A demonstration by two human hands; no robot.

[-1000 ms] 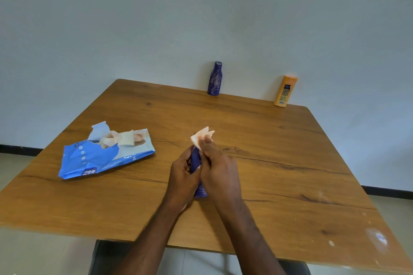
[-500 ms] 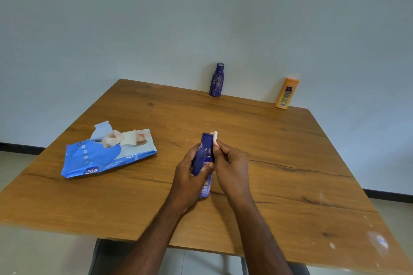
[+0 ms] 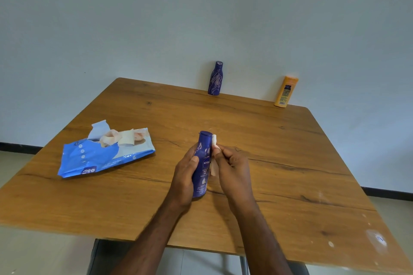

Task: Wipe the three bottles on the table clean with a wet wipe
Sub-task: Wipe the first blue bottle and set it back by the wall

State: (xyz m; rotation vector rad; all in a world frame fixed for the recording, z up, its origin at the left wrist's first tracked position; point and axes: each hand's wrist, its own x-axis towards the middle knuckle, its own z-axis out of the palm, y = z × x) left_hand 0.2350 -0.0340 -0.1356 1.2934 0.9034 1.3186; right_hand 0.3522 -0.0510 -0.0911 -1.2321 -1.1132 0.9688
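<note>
A: Head view: where's the bottle?

B: The blue bottle stands mid-table, toward the near edge, left hand wrapped round it; right hand pinches the wet wipe against its side.

A: Handling?

B: Probably light, slick plastic; hold the body.

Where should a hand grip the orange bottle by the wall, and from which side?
Probably round the middle of the orange bottle, coming from the front. It stands upright at the table's far edge against the wall, so the back is blocked, while its front and sides are free. The body looks wide and straight there, and the cap end offers less to hold.
</note>
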